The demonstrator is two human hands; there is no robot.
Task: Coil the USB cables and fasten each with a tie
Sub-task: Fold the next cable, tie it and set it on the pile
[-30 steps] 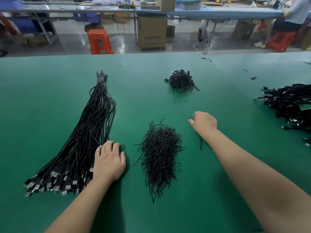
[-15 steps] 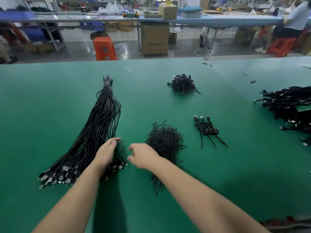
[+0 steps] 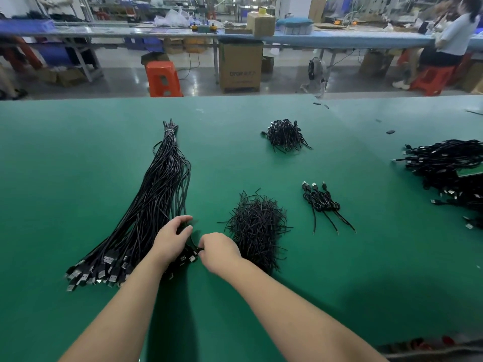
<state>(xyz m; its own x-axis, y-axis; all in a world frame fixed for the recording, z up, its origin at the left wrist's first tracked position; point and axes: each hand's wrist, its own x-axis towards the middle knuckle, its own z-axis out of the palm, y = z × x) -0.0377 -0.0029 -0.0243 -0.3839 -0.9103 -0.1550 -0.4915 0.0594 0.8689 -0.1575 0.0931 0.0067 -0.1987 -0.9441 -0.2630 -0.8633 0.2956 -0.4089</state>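
Green matting (image 3: 78, 158) covers the whole bench in front of me, and beyond its far edge runs a workshop aisle with an orange stool (image 3: 163, 78), a cardboard box (image 3: 240, 66) and a long blue table (image 3: 339, 37).

Farthest left on the mat lies my big bundle of straight USB cables (image 3: 154, 205), tied near its far tip and fanning out toward me, the silver plugs spread along the near left end. My left hand (image 3: 171, 241) rests on the near right edge of that bundle, fingers curled over a few of the cables and gripping them. Just beside it, my right hand (image 3: 218, 250) pinches a cable end at the same spot, fingertips almost touching my left hand.

Right of my hands, just beside my right wrist, sits the loose heap of black ties (image 3: 257, 231). Farther back on the mat is a smaller heap of finished coils (image 3: 285, 134). Right of the tie heap, well apart from it, a small cluster of coiled cables (image 3: 322, 202) lies with plugs pointing away from me and tails trailing toward me. At the far right edge a large tangled pile of cables (image 3: 447, 171) spills out of view. A person in a light top (image 3: 454, 35) sits on an orange stool at the blue table, back right.
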